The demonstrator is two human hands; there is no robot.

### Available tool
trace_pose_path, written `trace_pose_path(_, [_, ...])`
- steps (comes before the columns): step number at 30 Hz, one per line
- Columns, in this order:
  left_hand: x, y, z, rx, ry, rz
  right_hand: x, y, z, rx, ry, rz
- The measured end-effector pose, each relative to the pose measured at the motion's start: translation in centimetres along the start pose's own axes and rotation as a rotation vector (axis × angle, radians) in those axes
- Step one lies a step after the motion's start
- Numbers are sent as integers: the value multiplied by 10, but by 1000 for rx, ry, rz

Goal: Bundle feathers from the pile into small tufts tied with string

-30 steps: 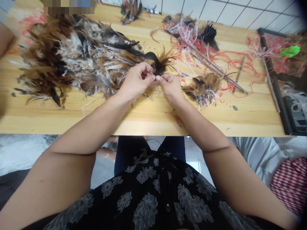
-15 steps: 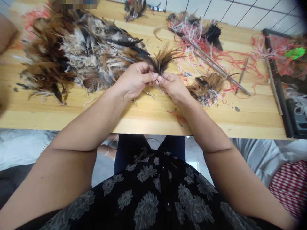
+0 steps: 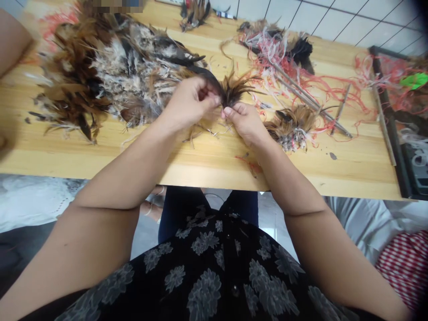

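Right hand (image 3: 246,121) pinches the spiky brown-and-black feather tuft (image 3: 235,89) low; left hand (image 3: 190,102) has curled fingers, can't tell around what. Probably super light, bendy, so grip the base.

Counter (image 3: 133,162): wood, smooth, low sheen. Feather bunch (image 3: 231,92), 12 o'clock: wispy, matt. Feather pile (image 3: 120,76), 10 o'clock: downy, rough. Strands (image 3: 267,50), 1 o'clock: thin, plastic-like. Wall tiles (image 3: 354,26), 2 o'clock: smooth. Checked cloth (image 3: 404,263), 4 o'clock: matt.
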State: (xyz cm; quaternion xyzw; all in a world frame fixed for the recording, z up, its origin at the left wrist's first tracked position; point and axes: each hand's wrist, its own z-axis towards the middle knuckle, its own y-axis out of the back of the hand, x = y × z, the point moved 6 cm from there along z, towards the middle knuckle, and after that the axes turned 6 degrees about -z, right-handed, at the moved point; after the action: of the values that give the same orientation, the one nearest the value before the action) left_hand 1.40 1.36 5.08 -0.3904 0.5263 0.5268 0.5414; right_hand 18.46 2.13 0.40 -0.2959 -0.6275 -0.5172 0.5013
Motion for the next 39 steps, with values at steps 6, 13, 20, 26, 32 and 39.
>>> trace_pose_path(6, [-51, 44, -10, -154, -95, 491, 6, 17, -1, -88, 14, -98])
trace_pose_path(13, [-34, 44, -18, 526, 183, 997, 2, 21, 0, -142, 11, -152])
trace_pose_path(20, [-3, 25, -24, 530, 162, 923, -2, 25, 1, -225, 49, -106])
trace_pose_path(26, [-5, 13, -26, 565, 197, 949, 0, 24, 1, -232, 70, -116])
trace_pose_path(32, [-33, 20, -17, 255, 23, 426, 0, 14, -2, -186, 16, -65])
trace_pose_path(39, [-11, 6, -13, 39, 24, -98, 4, -7, -7, -86, -38, 83])
